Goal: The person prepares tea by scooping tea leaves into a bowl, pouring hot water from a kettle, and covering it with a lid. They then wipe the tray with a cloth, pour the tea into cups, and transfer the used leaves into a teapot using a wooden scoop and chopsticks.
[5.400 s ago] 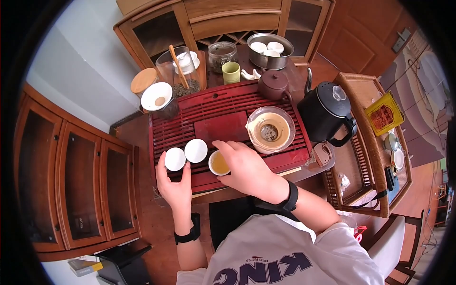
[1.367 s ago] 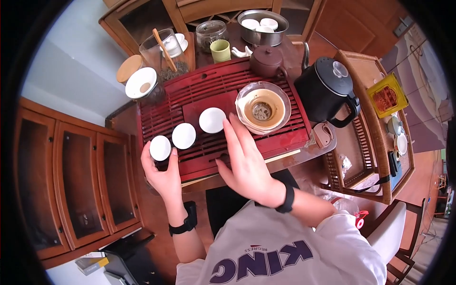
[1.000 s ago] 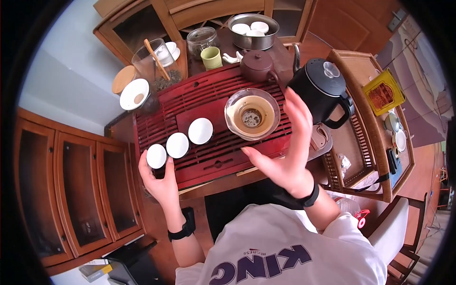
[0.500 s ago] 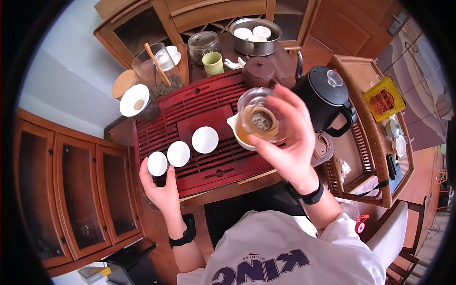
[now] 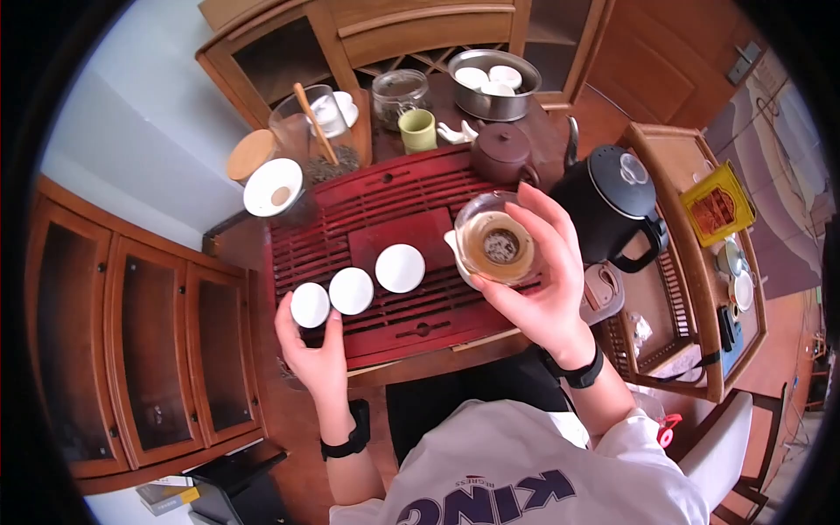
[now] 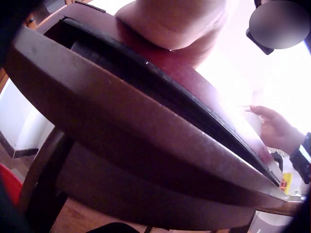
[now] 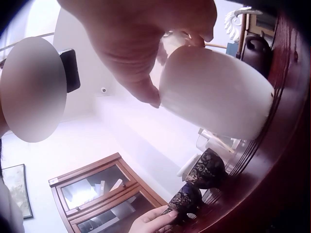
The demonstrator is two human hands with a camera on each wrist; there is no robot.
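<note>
Right hand (image 5: 549, 284) has come in and grips the strainer (image 5: 500, 247) over the pitcher (image 7: 218, 92), near the tray (image 5: 398, 236)'s right edge; left hand (image 5: 317, 360) grips the end cup (image 5: 310, 304) by the near-left corner, leaving neither hand free.

A little cup (image 5: 310, 304), white inside, dark outside, stands on the red tray's (image 5: 398, 229) left. A white jug (image 7: 214, 92) with a round strainer (image 5: 500, 247) is at its right.

My head view is evenly bright, bowed inside black corners. From my left wrist, white glare washes out the background beside my bare right hand (image 6: 277, 128), while the curved brown wooden table edge (image 6: 121, 111) lies in shadow.
</note>
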